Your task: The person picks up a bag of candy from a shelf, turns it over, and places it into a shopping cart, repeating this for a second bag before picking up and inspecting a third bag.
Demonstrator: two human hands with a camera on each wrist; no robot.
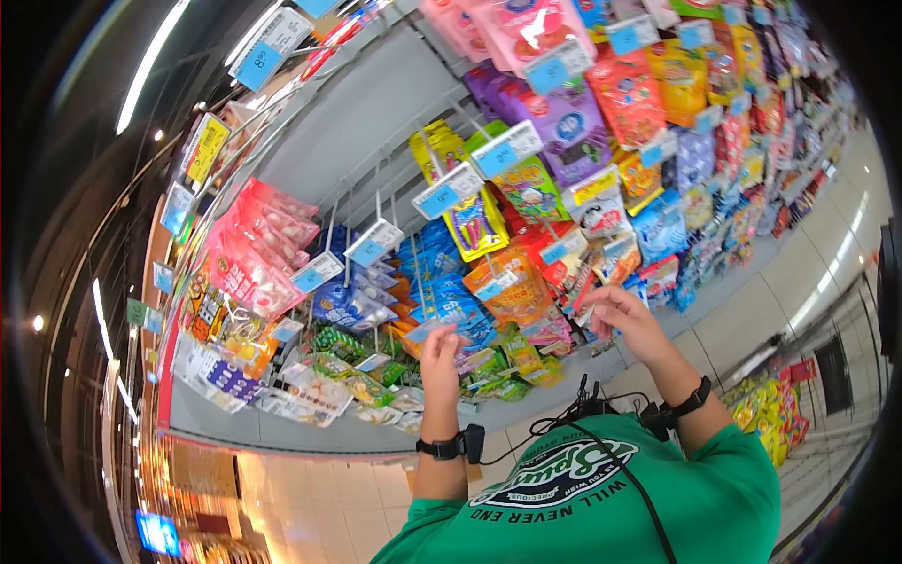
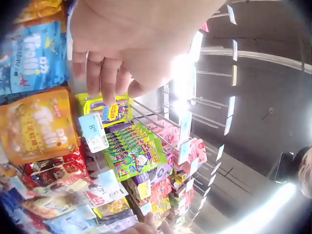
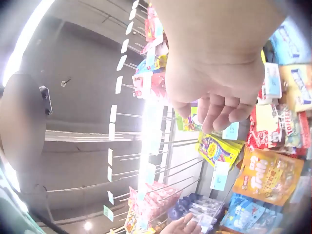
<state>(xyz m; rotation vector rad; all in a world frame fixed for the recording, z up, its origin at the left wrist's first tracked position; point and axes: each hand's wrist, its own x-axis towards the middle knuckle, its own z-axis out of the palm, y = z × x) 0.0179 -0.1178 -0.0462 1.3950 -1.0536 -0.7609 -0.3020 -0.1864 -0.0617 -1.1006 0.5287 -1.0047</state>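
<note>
My left hand (image 1: 442,355) is raised before the hanging candy bags, fingers loosely bent, with nothing visible in it; it fills the top of the left wrist view (image 2: 131,44). To its right, my right hand (image 1: 625,320) hovers with relaxed, bent fingers, seen large in the right wrist view (image 3: 214,73), also without an object. Between and beyond the hands hang an orange bag (image 1: 512,287), blue bags (image 1: 456,305) and a yellow-green bag (image 1: 474,224). In the left wrist view, the left fingertips overlap the yellow-green bag (image 2: 105,109); contact cannot be told.
Pink bags (image 1: 258,249) hang at the left of the rack, purple bags (image 1: 564,127) higher up. Price tags (image 1: 446,191) stick out on the hook ends. A wire basket or rack with yellow packets (image 1: 770,418) stands at the right, on a tiled floor (image 1: 752,329).
</note>
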